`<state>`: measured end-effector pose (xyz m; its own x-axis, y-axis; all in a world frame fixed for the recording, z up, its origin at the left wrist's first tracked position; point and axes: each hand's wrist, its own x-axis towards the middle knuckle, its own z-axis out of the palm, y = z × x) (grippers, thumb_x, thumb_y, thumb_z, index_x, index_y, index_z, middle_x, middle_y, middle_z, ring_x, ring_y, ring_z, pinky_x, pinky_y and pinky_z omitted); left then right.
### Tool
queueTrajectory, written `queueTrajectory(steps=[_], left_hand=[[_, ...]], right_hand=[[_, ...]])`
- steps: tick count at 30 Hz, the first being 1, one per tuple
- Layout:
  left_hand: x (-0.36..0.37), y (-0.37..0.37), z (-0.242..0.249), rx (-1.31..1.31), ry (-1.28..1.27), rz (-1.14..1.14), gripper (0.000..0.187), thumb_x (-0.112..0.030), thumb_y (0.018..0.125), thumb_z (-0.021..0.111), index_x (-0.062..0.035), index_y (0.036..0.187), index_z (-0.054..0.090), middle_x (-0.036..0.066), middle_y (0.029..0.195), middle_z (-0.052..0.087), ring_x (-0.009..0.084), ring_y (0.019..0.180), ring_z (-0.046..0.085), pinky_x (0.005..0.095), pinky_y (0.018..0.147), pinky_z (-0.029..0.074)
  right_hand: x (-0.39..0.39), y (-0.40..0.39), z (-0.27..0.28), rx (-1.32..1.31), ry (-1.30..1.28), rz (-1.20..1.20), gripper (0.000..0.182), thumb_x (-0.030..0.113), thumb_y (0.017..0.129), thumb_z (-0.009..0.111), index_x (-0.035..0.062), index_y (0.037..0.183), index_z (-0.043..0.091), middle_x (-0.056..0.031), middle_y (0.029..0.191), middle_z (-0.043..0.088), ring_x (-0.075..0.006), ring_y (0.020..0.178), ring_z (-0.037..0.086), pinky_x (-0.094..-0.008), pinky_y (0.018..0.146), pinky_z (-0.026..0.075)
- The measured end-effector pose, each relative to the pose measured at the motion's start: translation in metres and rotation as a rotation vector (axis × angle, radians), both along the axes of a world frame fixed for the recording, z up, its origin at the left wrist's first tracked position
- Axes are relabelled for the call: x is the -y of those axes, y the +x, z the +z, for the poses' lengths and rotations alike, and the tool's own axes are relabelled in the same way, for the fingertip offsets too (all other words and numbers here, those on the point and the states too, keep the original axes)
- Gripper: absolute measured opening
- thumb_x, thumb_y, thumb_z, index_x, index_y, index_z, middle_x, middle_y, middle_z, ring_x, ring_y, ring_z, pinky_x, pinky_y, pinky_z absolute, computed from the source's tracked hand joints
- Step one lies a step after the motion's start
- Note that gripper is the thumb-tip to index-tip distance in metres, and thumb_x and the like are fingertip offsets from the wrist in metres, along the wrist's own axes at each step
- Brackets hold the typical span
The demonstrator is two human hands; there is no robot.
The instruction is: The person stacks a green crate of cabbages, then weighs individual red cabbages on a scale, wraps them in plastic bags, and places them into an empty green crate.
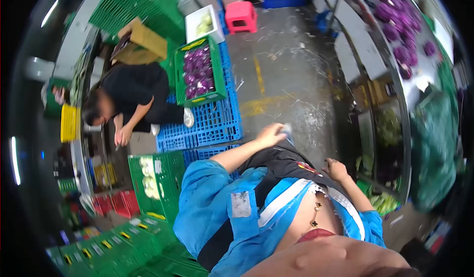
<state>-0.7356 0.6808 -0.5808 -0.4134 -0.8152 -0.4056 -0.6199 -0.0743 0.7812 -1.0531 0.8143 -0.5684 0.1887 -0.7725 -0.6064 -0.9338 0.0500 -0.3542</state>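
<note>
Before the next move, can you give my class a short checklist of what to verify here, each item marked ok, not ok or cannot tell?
1. Is the left hand free? Cannot tell; a pale, blurred shape shows at its fingertips.
2. Is the right hand free? Cannot tell; its inner side is hidden.
3. Is the green crate on the blue pallet open at the top? Ok; the purple cabbages inside are in plain sight.
4. Is the crate's side clear of people? Not ok; a person in black is right beside it.
5. Is the grey floor free of litter? Not ok; pale scraps lie on it.
</note>
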Motion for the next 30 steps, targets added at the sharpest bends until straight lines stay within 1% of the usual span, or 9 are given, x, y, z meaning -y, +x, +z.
queueTrajectory(steps=[3,5,6,12,21,23,26,29,30], left_hand=[[0.020,-0.045,0.001,-0.474,0.175,-0.541,0.043,-0.033,0.084,0.051,-0.0061,0.118,0.047,0.013,0.117,0.051,0.0241,0.108,0.049,0.0333,0.091,0.038],[0.061,-0.057,-0.005,-0.692,0.395,-0.576,0.037,-0.027,0.090,0.041,-0.0046,0.120,0.045,0.012,0.120,0.048,0.0221,0.113,0.044,0.0318,0.096,0.033],[0.082,-0.062,-0.008,-0.748,0.433,-0.602,0.038,-0.027,0.090,0.041,-0.0045,0.120,0.045,0.012,0.121,0.048,0.0221,0.114,0.043,0.0318,0.096,0.032],[0.220,-0.075,-0.049,-0.754,0.248,-0.583,0.038,-0.026,0.090,0.040,-0.0040,0.121,0.044,0.012,0.124,0.044,0.0221,0.116,0.041,0.0319,0.098,0.031],[0.420,-0.086,-0.095,-0.699,-0.012,-0.484,0.038,-0.025,0.090,0.039,-0.0033,0.122,0.043,0.012,0.130,0.038,0.0223,0.119,0.037,0.0320,0.100,0.028],[0.477,-0.086,-0.082,-0.709,0.099,-0.379,0.039,-0.025,0.089,0.040,-0.0026,0.122,0.042,0.013,0.130,0.038,0.0245,0.120,0.037,0.0327,0.100,0.028],[0.565,-0.088,-0.080,-0.722,-0.269,-0.411,0.035,-0.023,0.089,0.039,-0.0018,0.117,0.044,0.016,0.125,0.041,0.0283,0.115,0.041,0.0344,0.096,0.033],[0.633,-0.092,-0.066,-0.697,-0.097,-0.357,0.035,-0.021,0.089,0.041,-0.0026,0.117,0.044,0.016,0.124,0.041,0.0293,0.110,0.044,0.0360,0.093,0.034],[0.650,-0.093,-0.057,-0.721,-0.280,-0.330,0.033,-0.022,0.087,0.044,-0.0023,0.113,0.048,0.015,0.119,0.047,0.0259,0.106,0.047,0.0336,0.090,0.036]], right_hand=[[0.097,0.017,0.038,0.294,0.043,0.090,0.058,0.046,0.076,0.057,0.0043,0.116,0.048,-0.0181,0.097,0.060,-0.0294,0.094,0.057,-0.0334,0.082,0.044],[0.154,0.026,0.031,0.940,0.235,-0.120,0.061,0.045,0.079,0.055,0.0065,0.124,0.042,-0.0205,0.108,0.055,-0.0296,0.105,0.052,-0.0318,0.090,0.039],[0.172,0.031,0.009,1.043,0.270,-0.250,0.059,0.043,0.082,0.051,0.0058,0.127,0.039,-0.0188,0.109,0.055,-0.0263,0.108,0.050,-0.0300,0.093,0.035],[0.300,0.020,-0.018,0.523,0.107,-0.219,0.058,0.042,0.082,0.051,0.0053,0.126,0.040,-0.0188,0.109,0.055,-0.0265,0.108,0.050,-0.0304,0.093,0.036],[0.507,-0.039,-0.055,0.410,0.083,-0.288,0.056,0.040,0.082,0.051,0.0047,0.125,0.041,-0.0187,0.109,0.055,-0.0269,0.108,0.050,-0.0310,0.092,0.036],[0.568,-0.046,-0.063,0.402,0.093,-0.237,0.056,0.040,0.082,0.051,0.0046,0.124,0.042,-0.0187,0.109,0.055,-0.0269,0.107,0.050,-0.0311,0.092,0.036],[0.658,-0.062,-0.064,0.381,0.125,-0.130,0.055,0.039,0.082,0.051,0.0044,0.124,0.042,-0.0187,0.109,0.055,-0.0271,0.107,0.050,-0.0313,0.092,0.036],[0.751,-0.058,-0.081,0.371,0.149,-0.021,0.055,0.039,0.082,0.051,0.0042,0.123,0.042,-0.0187,0.109,0.055,-0.0272,0.107,0.050,-0.0315,0.092,0.036],[0.781,-0.054,-0.082,0.377,0.159,0.021,0.054,0.039,0.082,0.051,0.0041,0.123,0.043,-0.0187,0.109,0.055,-0.0272,0.107,0.050,-0.0316,0.092,0.036]])
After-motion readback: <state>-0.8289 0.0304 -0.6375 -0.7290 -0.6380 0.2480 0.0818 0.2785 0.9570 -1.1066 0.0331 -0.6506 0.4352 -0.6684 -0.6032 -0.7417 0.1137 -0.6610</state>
